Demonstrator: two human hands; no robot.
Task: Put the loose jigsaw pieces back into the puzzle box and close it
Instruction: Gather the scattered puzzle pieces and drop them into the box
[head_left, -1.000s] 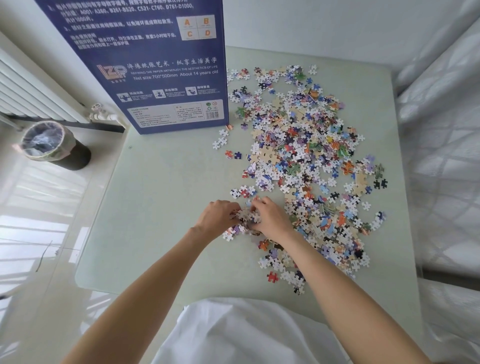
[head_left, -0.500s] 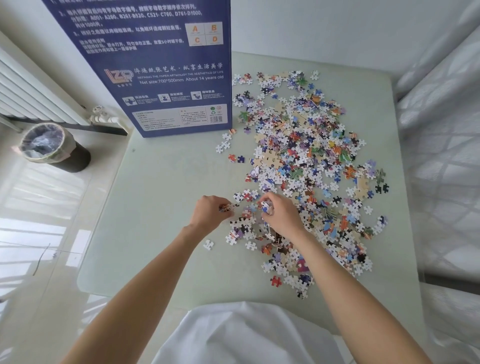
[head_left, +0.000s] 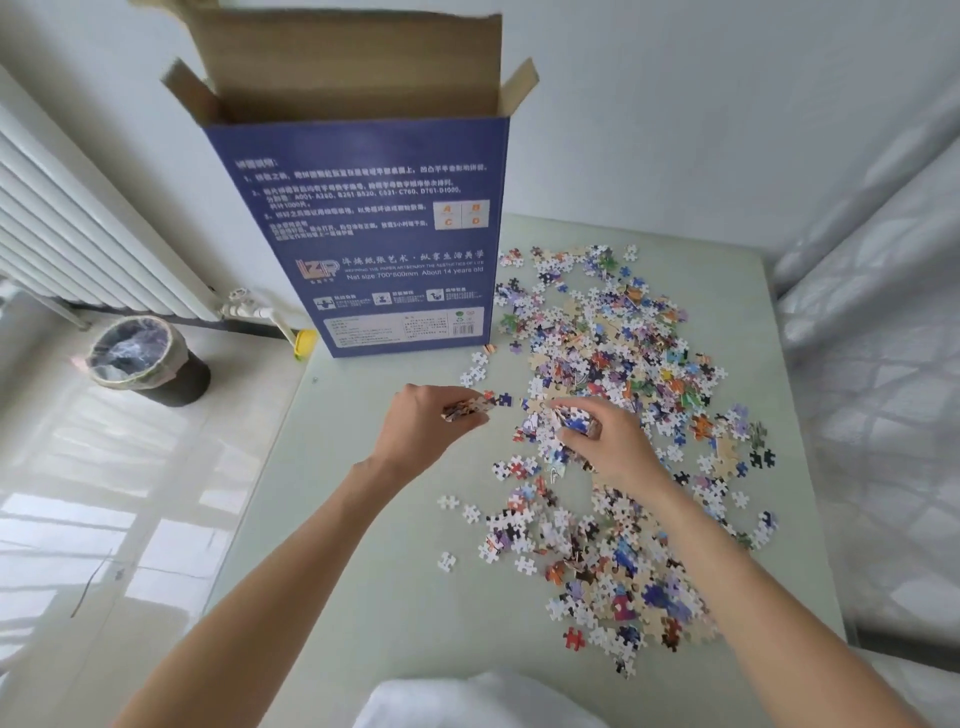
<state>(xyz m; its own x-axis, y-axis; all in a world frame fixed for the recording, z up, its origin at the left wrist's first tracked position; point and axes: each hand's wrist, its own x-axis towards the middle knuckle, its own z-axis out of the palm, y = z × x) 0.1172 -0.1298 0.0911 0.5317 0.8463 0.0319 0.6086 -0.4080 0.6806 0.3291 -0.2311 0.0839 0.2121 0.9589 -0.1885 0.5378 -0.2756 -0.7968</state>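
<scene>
Both hands grasp small clumps of jigsaw pieces: left hand, right hand. Light, loose pieces litter the desk beside the open puzzle box; cupped handfuls likely hold best.

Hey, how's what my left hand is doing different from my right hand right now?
The left hand is lifted over bare table, off to the side of the spread of loose pieces; the right hand is right over that spread. The left hand is nearer the open puzzle box, the right hand further from it. Both grip a small bunch of pieces, and both are curled.
</scene>
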